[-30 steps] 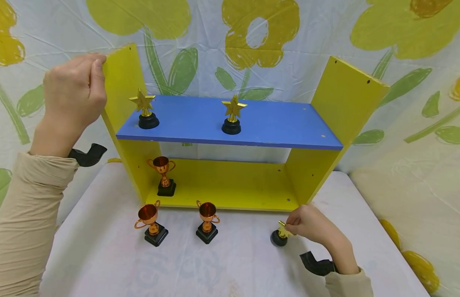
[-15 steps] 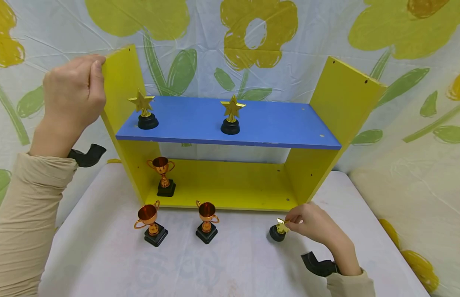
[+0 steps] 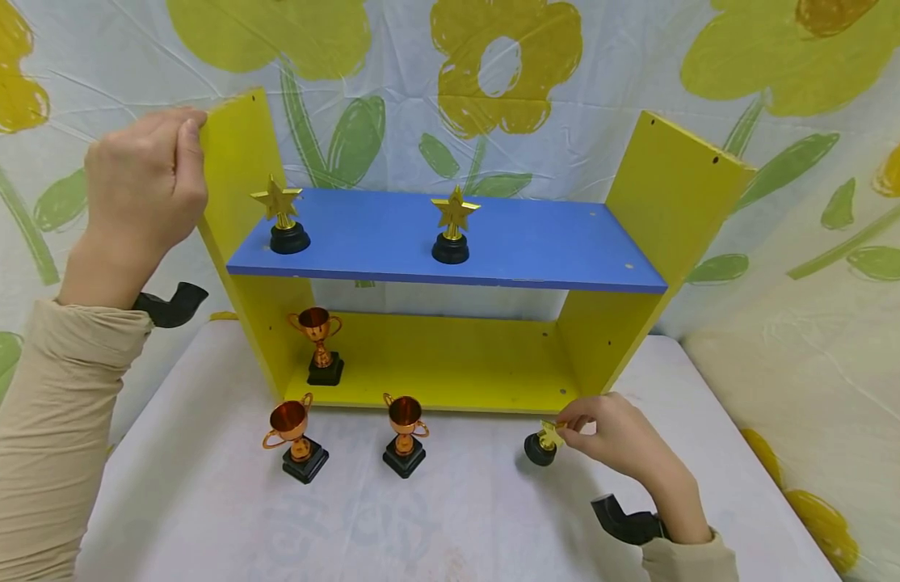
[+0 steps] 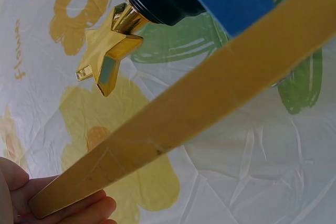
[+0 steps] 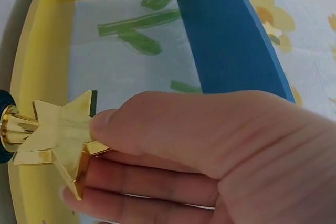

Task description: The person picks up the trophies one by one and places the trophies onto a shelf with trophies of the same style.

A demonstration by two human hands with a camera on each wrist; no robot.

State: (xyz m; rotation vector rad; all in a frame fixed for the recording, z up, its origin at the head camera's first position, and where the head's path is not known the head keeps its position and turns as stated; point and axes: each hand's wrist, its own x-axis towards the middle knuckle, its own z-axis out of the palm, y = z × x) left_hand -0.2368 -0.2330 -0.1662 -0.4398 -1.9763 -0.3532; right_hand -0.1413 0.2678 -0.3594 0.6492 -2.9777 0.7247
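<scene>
We pinch star trophy by gold star in right hand, on table near shelf right front corner. Left hand grips shelf left panel top. We advise: lift vertically, hold base level, brace shelf firmly.

Left hand raised high, fingers curled in a grip, beige sleeve at the wrist; right hand low, thumb and fingers pinched together.
</scene>
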